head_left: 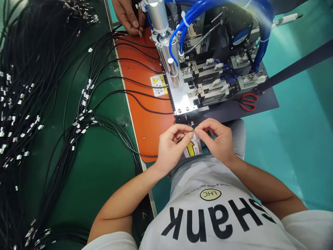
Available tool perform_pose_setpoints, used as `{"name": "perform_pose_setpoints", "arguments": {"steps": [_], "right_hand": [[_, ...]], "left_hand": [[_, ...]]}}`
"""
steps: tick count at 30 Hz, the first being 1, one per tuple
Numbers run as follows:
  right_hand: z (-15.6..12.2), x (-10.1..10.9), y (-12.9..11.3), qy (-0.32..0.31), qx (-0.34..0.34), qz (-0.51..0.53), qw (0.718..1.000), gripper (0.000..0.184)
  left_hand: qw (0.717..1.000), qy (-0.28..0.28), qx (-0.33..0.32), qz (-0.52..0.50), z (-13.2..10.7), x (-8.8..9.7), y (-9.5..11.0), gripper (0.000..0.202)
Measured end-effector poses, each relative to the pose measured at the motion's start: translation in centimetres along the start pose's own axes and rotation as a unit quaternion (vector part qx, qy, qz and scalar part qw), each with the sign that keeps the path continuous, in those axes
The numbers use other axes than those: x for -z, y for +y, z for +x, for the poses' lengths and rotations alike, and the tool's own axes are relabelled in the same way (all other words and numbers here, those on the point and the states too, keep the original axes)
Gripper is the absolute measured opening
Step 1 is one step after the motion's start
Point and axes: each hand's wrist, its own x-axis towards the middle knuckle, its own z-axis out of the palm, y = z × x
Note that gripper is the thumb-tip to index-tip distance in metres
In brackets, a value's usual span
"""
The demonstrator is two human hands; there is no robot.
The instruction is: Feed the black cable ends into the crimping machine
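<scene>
My left hand (171, 144) and my right hand (217, 139) meet just below the front of a pneumatic machine (197, 80). Both pinch a small metal connector (194, 130) at the end of a thin black cable, fingertips pressed together around it. A yellow arrow label (192, 148) lies right beneath my fingers. Several black cables (140, 83) run across an orange plate (144, 104) into the machine's left side.
A large heap of black cables with metal ends (31, 104) covers the green table at left. Another person's hand (128, 17) holds a cable end at the top of the orange plate. Red-handled scissors (248, 101) lie on the machine's dark base, at right.
</scene>
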Motion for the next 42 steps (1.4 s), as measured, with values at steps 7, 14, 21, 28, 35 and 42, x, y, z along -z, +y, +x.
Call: {"name": "perform_pose_setpoints", "arguments": {"steps": [7, 14, 21, 28, 35, 42], "right_hand": [[1.0, 0.1, 2.6, -0.022, -0.106, 0.079, 0.991, 0.009], [2.7, -1.1, 5.8, -0.053, -0.188, 0.142, 0.97, 0.018], [3.1, -1.4, 6.6, -0.053, -0.23, 0.17, 0.957, 0.021], [3.2, -1.3, 6.7, -0.046, -0.25, 0.181, 0.95, 0.02], [3.2, -1.3, 6.8, -0.043, -0.248, 0.181, 0.951, 0.02], [3.1, -1.3, 7.0, -0.043, -0.246, 0.193, 0.949, 0.018]], "left_hand": [[0.906, -0.011, -0.253, 0.339, 0.8, 2.7, -2.1, 0.016], [0.866, -0.046, -0.301, 0.395, 3.1, 4.0, -4.6, 0.025], [0.837, -0.041, -0.345, 0.422, 3.9, 4.2, -5.6, 0.029], [0.811, -0.041, -0.371, 0.45, 4.4, 4.0, -5.5, 0.027], [0.809, -0.056, -0.367, 0.455, 4.4, 4.0, -5.5, 0.029], [0.807, -0.066, -0.359, 0.464, 4.5, 3.8, -5.1, 0.031]]}}
